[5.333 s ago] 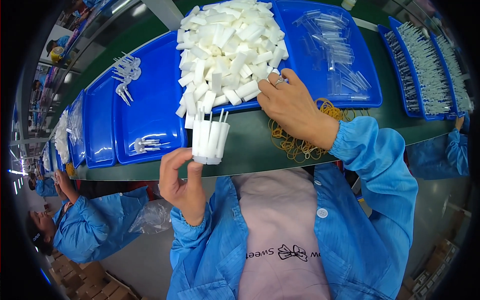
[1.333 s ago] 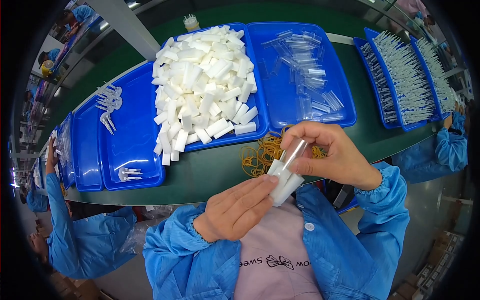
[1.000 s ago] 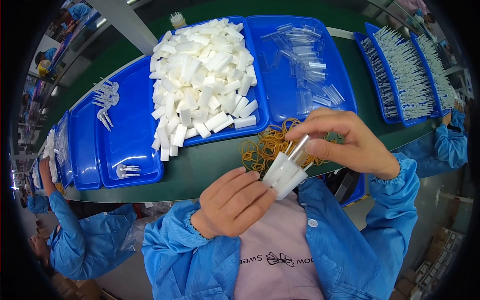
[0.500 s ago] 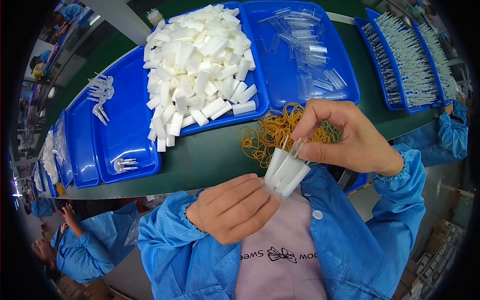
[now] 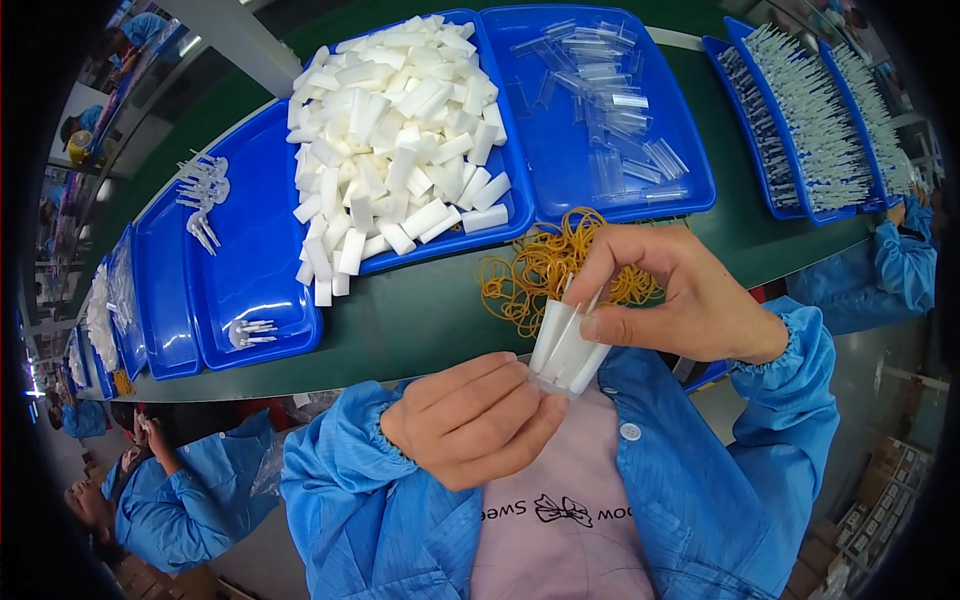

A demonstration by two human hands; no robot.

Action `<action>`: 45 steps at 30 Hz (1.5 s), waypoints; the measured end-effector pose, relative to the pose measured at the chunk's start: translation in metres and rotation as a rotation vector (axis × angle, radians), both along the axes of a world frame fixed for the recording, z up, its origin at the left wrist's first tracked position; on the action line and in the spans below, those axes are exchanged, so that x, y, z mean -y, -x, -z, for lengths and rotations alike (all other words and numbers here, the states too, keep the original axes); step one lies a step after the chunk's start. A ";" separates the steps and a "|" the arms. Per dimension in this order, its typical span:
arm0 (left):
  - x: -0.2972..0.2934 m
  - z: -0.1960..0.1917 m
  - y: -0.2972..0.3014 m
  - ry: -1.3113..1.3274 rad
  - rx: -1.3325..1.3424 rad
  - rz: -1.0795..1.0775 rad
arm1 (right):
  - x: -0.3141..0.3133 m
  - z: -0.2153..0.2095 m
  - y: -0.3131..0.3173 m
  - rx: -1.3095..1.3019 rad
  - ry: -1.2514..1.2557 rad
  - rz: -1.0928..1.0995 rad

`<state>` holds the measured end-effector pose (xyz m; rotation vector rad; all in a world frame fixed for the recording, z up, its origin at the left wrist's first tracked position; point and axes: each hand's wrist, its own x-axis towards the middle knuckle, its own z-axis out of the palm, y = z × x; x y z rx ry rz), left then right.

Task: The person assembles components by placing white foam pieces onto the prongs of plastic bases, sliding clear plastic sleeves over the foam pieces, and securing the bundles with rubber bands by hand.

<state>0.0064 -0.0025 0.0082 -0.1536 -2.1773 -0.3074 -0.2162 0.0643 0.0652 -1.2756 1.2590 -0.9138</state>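
So far I have one small bundle of white plastic sticks [image 5: 566,350] gathered up, held close to my chest just over the near edge of the green table [image 5: 420,310]. My left hand [image 5: 470,425] is curled under it, fingers closed around the lower end. My right hand [image 5: 680,300] pinches the upper end between thumb and fingertips, and a clear strip seems to stand up among the sticks there, though I cannot tell for sure. No band is around the bundle that I can see, so I judge the binding is yet to be done.

Plenty is left: the heap of loose white sticks [image 5: 400,150] fills the blue tray [image 5: 500,222] ahead of me, reaching its rim and spilling over the near-left edge. The pile of yellow rubber bands [image 5: 540,270] lies on the table just beyond my right hand. Clear plastic sleeves [image 5: 610,130] sit in the next tray [image 5: 690,190] to the right.

My bundle is only a few sticks, flat-sided and matt white, fanned a little at the top and tight at the bottom, leaning to the right.
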 end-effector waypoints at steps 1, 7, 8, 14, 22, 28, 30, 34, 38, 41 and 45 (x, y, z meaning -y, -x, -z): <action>0.000 0.000 -0.001 0.000 -0.006 -0.004 | 0.000 0.000 0.000 -0.002 0.006 -0.002; 0.016 -0.002 0.001 -0.794 0.046 -0.078 | 0.000 0.002 0.008 0.074 0.201 0.090; 0.014 0.000 0.003 -0.791 0.048 -0.086 | 0.000 0.001 0.009 0.094 0.203 0.117; 0.017 0.005 0.010 -0.985 0.087 -0.031 | 0.001 0.002 0.007 0.108 0.195 0.162; 0.014 -0.003 0.005 -1.023 0.116 -0.063 | -0.005 -0.004 0.003 -0.018 0.227 0.160; 0.019 0.006 0.006 -0.974 0.094 -0.104 | 0.003 0.002 0.012 -0.158 0.286 0.100; 0.021 0.013 0.007 -0.976 0.084 -0.131 | 0.017 0.006 0.024 -0.352 0.539 0.205; 0.029 0.028 0.004 -0.935 0.079 -0.228 | 0.040 0.038 0.079 -0.847 0.637 0.430; 0.029 0.033 0.005 -0.926 0.069 -0.289 | 0.047 0.070 0.098 -1.312 0.440 0.311; 0.027 0.033 0.007 -0.978 0.074 -0.306 | 0.052 0.074 0.088 -1.323 0.341 0.295; 0.025 0.027 0.009 -1.042 0.063 -0.303 | 0.060 0.085 0.068 -1.519 0.275 0.238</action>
